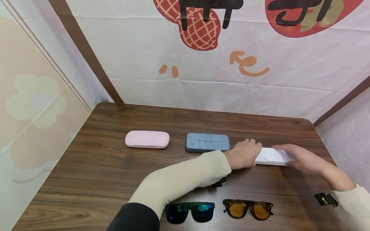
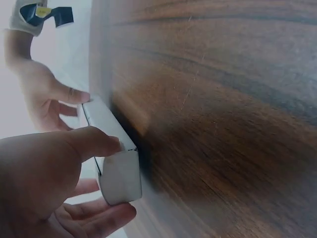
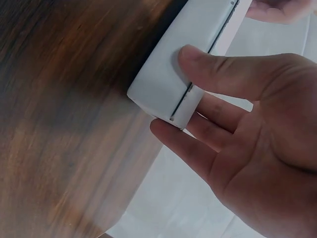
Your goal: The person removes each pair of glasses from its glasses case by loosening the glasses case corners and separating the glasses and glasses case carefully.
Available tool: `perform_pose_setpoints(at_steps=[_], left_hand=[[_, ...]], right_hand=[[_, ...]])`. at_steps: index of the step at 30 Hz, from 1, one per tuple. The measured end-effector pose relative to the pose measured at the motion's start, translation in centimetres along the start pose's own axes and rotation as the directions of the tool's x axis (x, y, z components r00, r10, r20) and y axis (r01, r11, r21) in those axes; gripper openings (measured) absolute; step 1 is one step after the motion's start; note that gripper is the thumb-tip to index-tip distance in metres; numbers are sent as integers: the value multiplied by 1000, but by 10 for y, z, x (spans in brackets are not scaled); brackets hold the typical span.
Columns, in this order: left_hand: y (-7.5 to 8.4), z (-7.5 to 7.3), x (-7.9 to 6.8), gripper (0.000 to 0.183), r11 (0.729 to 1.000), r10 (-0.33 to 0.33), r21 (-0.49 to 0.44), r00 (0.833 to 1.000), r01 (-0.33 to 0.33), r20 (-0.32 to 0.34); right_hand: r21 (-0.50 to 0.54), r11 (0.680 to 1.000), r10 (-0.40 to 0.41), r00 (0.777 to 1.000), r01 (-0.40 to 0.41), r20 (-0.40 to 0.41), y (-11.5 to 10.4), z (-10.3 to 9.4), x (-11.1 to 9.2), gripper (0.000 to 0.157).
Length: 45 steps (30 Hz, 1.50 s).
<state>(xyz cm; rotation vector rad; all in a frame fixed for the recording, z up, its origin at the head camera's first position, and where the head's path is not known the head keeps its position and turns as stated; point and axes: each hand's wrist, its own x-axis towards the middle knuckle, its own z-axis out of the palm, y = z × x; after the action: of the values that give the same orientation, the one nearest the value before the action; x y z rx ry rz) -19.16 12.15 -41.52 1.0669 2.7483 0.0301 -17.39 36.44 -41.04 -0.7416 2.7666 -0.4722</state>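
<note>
While the left hand (image 1: 245, 154) and right hand (image 1: 304, 159) pinch the white case (image 1: 272, 156), it looks closed — dark glasses (image 1: 200, 212) and amber glasses (image 1: 240, 209) lie uncased.

A brown wood-grain table (image 1: 86, 179) bears a blue-grey oblong case (image 1: 207, 142). Left of that case lies a pink rounded case (image 1: 147, 139); nearer the person, dark-framed blue-lensed sunglasses (image 1: 202, 213) and, further right, dark-framed amber-lensed sunglasses (image 1: 238, 209). Right of it, a white oblong case (image 1: 271, 156), table contact unclear.

The head view faces forward and down; close wrist views share the white case (image 1: 272, 157).
</note>
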Motion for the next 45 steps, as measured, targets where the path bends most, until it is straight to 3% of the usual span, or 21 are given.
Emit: perform_pose_setpoints(at_steps=[10, 32, 45], left_hand=[[-7, 0, -19, 55, 999, 36, -24, 999, -36, -3], [-35, 6, -71, 52, 993, 105, -57, 994, -107, -32], [-61, 9, -103, 48, 980, 108, -163, 992, -117, -61]], right_hand=[[-60, 998, -26, 1000, 26, 7, -19, 2, -3, 65], [-73, 993, -91, 993, 97, 77, -58, 8, 4, 64], [-82, 984, -151, 985, 158, 86, -85, 15, 16, 65]])
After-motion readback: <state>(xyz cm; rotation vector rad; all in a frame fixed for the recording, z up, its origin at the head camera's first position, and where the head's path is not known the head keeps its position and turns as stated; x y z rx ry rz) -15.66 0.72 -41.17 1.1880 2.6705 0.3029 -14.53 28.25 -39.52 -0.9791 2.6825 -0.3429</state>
